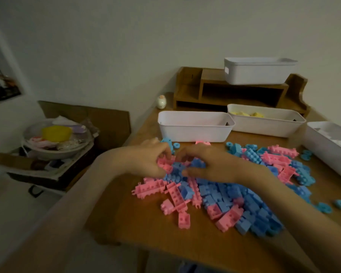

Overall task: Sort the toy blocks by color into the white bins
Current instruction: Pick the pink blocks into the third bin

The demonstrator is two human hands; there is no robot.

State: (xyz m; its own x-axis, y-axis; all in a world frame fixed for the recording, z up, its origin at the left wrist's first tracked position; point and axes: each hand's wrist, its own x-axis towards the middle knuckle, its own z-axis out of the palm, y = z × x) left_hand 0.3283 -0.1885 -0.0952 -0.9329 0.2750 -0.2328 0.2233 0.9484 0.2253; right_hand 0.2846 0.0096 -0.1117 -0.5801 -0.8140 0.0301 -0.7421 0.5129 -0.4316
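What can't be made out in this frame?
Head view.
Inside nearest white bin: front wall hides it.
Inside top bin on wooden shelf: its wall hides it.
Part of rightmost bin: cut by frame edge.
What left hand and right hand grip: fingers cover the blocks.

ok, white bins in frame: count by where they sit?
On the table: 3 (front bin, yellow-block bin, right-edge bin)
On the wooden shelf: 1 (top bin)
Total: 4
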